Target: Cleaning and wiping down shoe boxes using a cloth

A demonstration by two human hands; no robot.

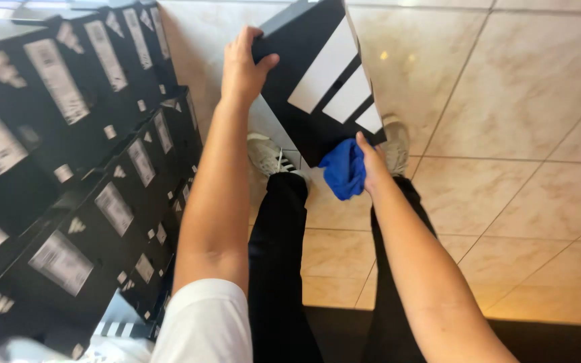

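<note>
Left hand: the left hand (242, 66) gripped the far upper corner of the black box (317, 81), fingers curled over its edge and thumb laid on the lid.
Right hand: the right hand (373, 165) was pinched around a bunched blue cloth (343, 169), pressing it against the box's near lower corner.
Box: a black shoe box with three white stripes on its lid, held tilted in the air between both hands, above the person's feet and clear of the floor (519, 101).
Cloth: crumpled, touching the box only at that lower corner; the striped lid face lay uncovered.
Progress: the wiping looked to be under way at the corner; how much of the lid was already wiped could not be told, since the frame was soft and no dust showed.
Left to do: by the look of it, the rest of the lid and sides, then setting the box down.
Surroundings: a shelf stack of black boxes (82, 168) with pale labels stood to the left, close beside the left arm; pale shoes (268, 156) stood on beige tiles.
</note>
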